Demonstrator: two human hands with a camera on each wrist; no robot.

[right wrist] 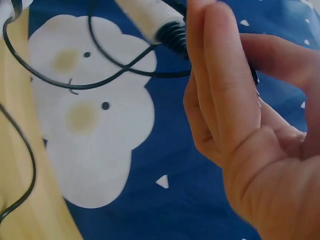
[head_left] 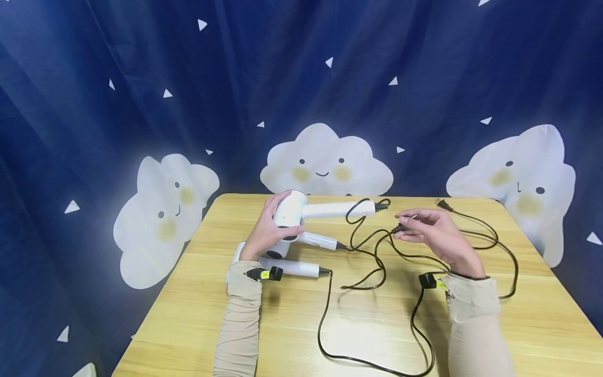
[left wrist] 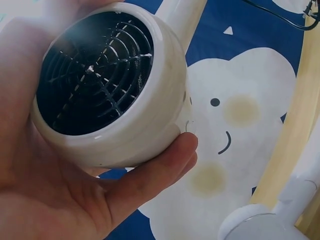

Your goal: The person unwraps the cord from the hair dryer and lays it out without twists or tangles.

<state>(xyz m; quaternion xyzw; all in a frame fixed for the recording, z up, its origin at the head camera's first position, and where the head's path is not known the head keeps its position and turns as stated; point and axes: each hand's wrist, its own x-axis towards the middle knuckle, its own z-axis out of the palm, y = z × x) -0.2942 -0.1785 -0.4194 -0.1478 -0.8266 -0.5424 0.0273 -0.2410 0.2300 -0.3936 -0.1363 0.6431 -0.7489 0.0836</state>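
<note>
My left hand [head_left: 267, 230] grips the round head of a white hair dryer [head_left: 290, 208], thumb on its near side. The dryer's handle [head_left: 330, 210] points right. In the left wrist view its dark round grille [left wrist: 95, 72] faces the camera, fingers wrapped round the casing. Two more white hair dryers lie closer to me: one handle [head_left: 320, 241] shows just below the held one, another handle [head_left: 294, 267] nearer still, its head partly behind my left wrist. On the right, my right hand [head_left: 440, 235] pinches a black plug [head_left: 400, 228] between thumb and fingers; in the right wrist view the fingers mostly hide it.
Black cords [head_left: 377, 262] loop and cross over the wooden table [head_left: 188, 324] between and below my hands. Another black plug [head_left: 444, 204] lies at the back right. A long cord [head_left: 358, 359] sweeps along the front. Behind the table hangs a blue curtain [head_left: 282, 68] with clouds.
</note>
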